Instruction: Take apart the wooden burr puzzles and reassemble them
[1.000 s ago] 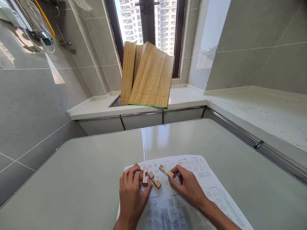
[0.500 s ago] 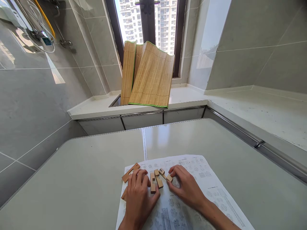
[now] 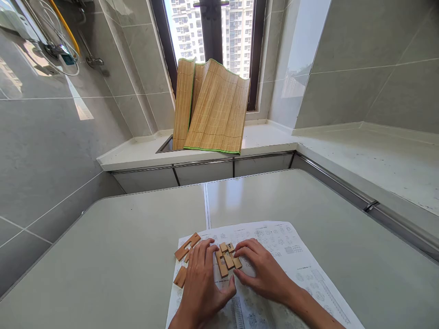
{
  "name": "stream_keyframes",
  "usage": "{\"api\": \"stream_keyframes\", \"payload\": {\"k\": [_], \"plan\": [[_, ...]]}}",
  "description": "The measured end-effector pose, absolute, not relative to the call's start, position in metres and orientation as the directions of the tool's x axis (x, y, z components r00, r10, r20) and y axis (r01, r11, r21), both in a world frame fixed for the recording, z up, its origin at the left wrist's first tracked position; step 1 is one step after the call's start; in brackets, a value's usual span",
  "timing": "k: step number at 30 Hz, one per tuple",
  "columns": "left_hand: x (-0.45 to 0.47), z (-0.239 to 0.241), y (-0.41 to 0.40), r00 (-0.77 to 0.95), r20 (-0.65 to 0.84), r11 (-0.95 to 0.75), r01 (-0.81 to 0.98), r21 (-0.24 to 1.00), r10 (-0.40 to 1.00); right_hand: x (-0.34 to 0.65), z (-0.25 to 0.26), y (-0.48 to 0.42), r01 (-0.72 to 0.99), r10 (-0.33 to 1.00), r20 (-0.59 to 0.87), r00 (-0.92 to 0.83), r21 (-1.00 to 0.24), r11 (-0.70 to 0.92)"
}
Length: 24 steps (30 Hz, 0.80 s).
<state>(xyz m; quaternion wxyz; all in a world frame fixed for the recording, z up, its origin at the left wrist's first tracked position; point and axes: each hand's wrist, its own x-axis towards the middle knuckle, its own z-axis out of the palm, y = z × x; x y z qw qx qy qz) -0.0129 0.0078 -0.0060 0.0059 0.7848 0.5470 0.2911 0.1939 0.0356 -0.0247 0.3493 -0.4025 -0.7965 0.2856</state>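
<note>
Notched wooden puzzle pieces lie side by side on a printed paper sheet [image 3: 274, 235]. A darker notched piece [image 3: 221, 265] forms the left of the group, with a lighter piece [image 3: 228, 261] against it. On the right is a light piece marked "3" [image 3: 237, 263]. My right hand [image 3: 265, 274] pinches this numbered piece between thumb and fingers. My left hand [image 3: 202, 278] is open, its fingertips by the darker piece and its thumb spread on the paper. Beyond my left hand lie a slotted wooden piece [image 3: 187, 246] and another piece [image 3: 180, 277], partly covered.
The sheet rests on a pale table [image 3: 137, 242] with a seam across it. Behind, a folded bamboo mat [image 3: 217, 109] leans on the window ledge [image 3: 264, 135]. Tiled walls [image 3: 61, 137] stand on both sides, and cables [image 3: 63, 41] hang at upper left.
The numbered piece has turned and moved left against the lighter piece, with my right hand following. The darker piece has tilted. My left thumb has moved away from the group.
</note>
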Motion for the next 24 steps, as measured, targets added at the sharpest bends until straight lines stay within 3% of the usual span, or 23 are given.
{"api": "stream_keyframes", "payload": {"k": [9,19,24], "plan": [[-0.019,-0.006,0.012,0.314,0.373,-0.438,0.841,0.318,0.873,0.193,-0.016,0.033,0.266,0.715,0.338,-0.612,-0.764,0.588],[-0.029,0.005,0.015,0.383,0.286,-0.457,0.849,0.267,0.878,0.196,-0.018,0.032,0.273,0.788,0.281,-0.547,-0.830,0.485],[-0.042,0.005,0.021,0.388,0.315,-0.466,0.855,0.229,0.866,0.196,-0.018,0.033,0.265,0.794,0.286,-0.536,-0.836,0.480]]}}
